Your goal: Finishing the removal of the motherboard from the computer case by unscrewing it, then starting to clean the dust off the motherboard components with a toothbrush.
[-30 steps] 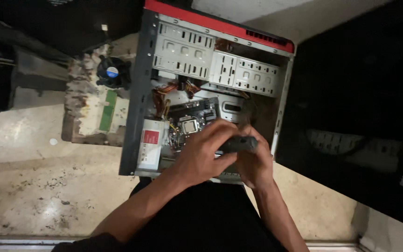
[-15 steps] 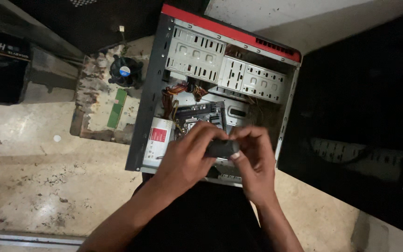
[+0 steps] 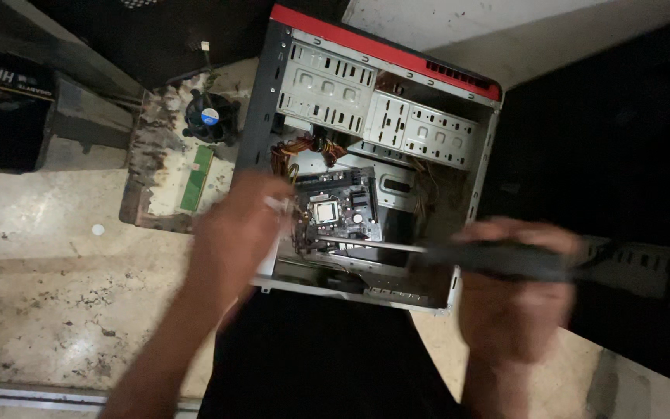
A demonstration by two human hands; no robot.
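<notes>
I see the right hand (image 3: 515, 299) gripping a long screwdriver (image 3: 498, 261), shaft angled into the open PC case (image 3: 484, 167) toward the motherboard (image 3: 336, 211). Left hand (image 3: 236, 233) at the case's left edge, probably pinching something small; too blurred to tell.

Motherboard (image 3: 335, 213) inside open computer case (image 3: 459, 93); cooler fan (image 3: 209, 116) and memory stick (image 3: 196, 178) left of it.

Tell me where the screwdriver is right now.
In the head view, the screwdriver is in the right hand, over the open case's lower right edge, its shaft pointing left toward the motherboard.
</notes>
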